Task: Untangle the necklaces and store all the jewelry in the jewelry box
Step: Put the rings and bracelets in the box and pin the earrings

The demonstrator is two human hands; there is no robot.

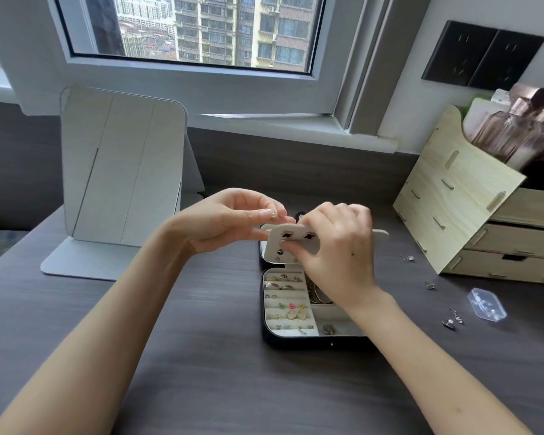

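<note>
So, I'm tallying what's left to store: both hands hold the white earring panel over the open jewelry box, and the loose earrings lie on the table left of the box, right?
Not quite: the head view shows the loose earrings on the table right of the jewelry box, by the wooden organizer. Left hand and right hand do hold the earring panel over it.

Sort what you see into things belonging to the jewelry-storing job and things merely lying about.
Job: jewelry box, earring panel gripped by left hand and right hand, loose earrings on the desk.
Lying about: wooden organizer, white folding stand, wall sockets.
</note>
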